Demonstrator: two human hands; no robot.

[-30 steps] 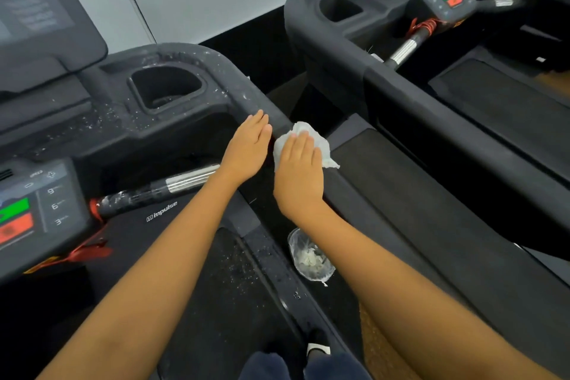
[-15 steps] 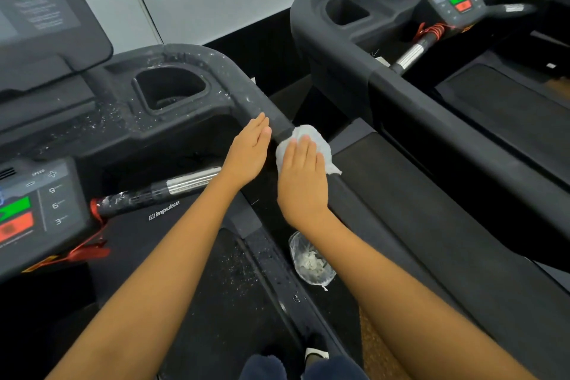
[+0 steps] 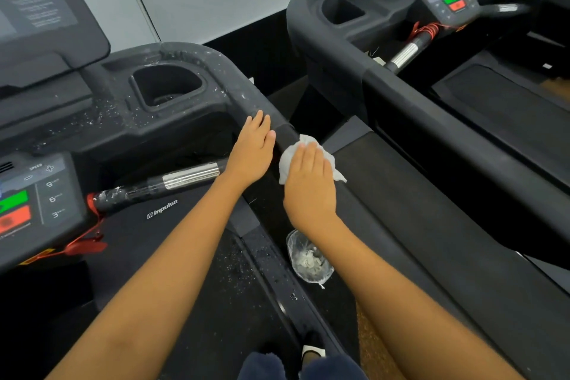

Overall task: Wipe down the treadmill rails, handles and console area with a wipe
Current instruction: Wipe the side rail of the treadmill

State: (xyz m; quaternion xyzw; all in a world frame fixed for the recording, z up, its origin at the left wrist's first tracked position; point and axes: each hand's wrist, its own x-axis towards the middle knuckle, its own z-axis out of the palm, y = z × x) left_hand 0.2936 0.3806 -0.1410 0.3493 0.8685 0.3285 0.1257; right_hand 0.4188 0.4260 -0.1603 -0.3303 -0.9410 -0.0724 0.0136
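**Wipe pressed flat on the treadmill's right side rail**

The white wipe [image 3: 303, 154] lies crumpled on the dark right-hand rail [image 3: 271, 120] of the near treadmill, just below where the rail curves down from the console. The right hand [image 3: 310, 185] lies flat on top of it, fingers straight and close together, palm down; most of the wipe is hidden under the hand, with only its upper edge and right corner showing. The left hand [image 3: 251, 157] rests just beside it on the rail's inner side, also flat with fingers together, holding nothing. The two hands are near but apart.

White specks dot the rail, the cup holder [image 3: 168, 86] and the console deck [image 3: 77, 126] around it. A chrome-and-black handle [image 3: 160, 183] runs leftward from under the left wrist; its far end is wrapped in something pale that is hard to make out. A red cord [image 3: 89, 231] hangs beside it.

The control panel [image 3: 34, 197], cut off at the left edge, shows "SPEED", a plus and minus, the numbers 9, 6 and 3, and green and red buttons. "impulse" [image 3: 162, 208] is printed below the handle. The screen [image 3: 34, 0] above carries text too faint to read.

Below the right wrist a clear bag [image 3: 308, 259] of white bits lies on the floor strip between machines. A second treadmill [image 3: 401, 77] stands to the right, partly out of frame.
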